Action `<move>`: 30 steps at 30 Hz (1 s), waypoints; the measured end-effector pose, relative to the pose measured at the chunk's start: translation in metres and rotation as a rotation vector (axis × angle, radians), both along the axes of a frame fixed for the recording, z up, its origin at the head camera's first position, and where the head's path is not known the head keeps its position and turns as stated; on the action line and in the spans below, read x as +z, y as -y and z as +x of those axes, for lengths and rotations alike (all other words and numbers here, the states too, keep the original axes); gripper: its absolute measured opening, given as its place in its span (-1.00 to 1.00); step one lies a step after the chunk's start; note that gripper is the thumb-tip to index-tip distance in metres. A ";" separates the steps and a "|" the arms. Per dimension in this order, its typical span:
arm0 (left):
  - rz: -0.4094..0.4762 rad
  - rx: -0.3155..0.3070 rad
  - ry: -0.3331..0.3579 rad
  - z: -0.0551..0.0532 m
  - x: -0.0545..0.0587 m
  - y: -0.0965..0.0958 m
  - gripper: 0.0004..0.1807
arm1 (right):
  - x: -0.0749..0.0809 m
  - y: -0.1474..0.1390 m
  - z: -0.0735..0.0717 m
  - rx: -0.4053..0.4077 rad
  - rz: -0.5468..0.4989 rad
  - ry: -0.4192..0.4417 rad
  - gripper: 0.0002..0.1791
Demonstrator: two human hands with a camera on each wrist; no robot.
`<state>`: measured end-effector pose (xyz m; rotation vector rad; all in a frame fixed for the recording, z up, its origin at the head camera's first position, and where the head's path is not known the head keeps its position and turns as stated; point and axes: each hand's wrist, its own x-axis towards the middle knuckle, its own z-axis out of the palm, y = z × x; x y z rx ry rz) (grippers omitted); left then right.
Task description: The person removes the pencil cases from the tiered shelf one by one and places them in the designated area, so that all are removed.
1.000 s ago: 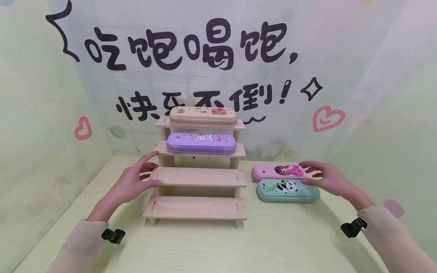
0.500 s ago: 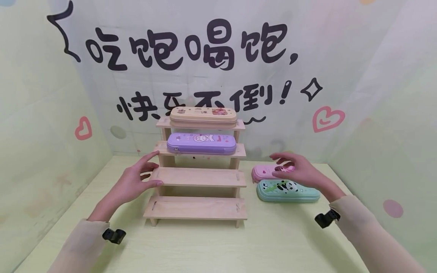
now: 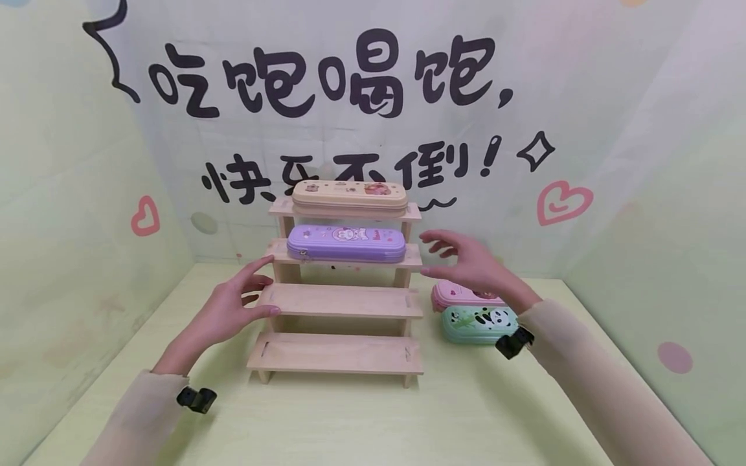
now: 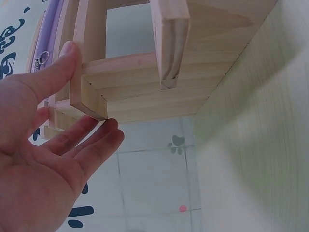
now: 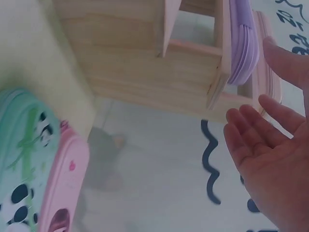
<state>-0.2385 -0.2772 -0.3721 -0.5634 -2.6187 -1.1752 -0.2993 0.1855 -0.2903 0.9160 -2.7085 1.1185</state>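
Note:
A wooden step stand (image 3: 340, 301) with several tiers stands mid-table in the head view. My left hand (image 3: 224, 314) holds its left end. In the left wrist view the thumb lies over a board's end and the fingertips meet its lower corner. A purple pencil case (image 3: 346, 251) lies on the second tier from the top, a cream one (image 3: 350, 206) on the top tier. Just off the stand's right end, my right hand (image 3: 472, 262) hovers beside the purple case, fingers and thumb spread apart and holding nothing.
To the right of the stand, a green panda pencil case (image 3: 466, 323) and a pink one (image 3: 457, 294) lie side by side on the table, partly covered by the right arm in the head view. A printed backdrop (image 3: 373, 142) rises behind the stand.
My right hand has moved left and up, from over the pink and green pencil cases to the stand's right end. The left hand has stayed on the stand.

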 end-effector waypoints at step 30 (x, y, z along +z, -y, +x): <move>-0.011 0.012 0.003 0.002 0.001 -0.001 0.10 | 0.007 0.059 -0.020 0.026 -0.021 0.037 -0.13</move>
